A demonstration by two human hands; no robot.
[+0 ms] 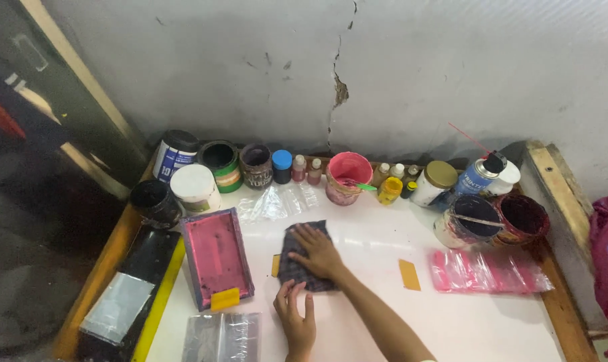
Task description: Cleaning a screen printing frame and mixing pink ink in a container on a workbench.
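The dark cloth [304,258] lies flat on the white table [451,308], mid-front. My right hand [319,251] presses on it, palm down, fingers spread, gripping nothing. My left hand [296,318] rests open at its near edge, fingertips touching the cloth. Just left sits a pink tray [215,255] with a yellow tag [225,299]. A pink cup [347,175] stands behind, pink bags [488,270] well right.

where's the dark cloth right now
In the head view the dark cloth lies flat near the middle of the white table, under both hands, just right of the pink tray.
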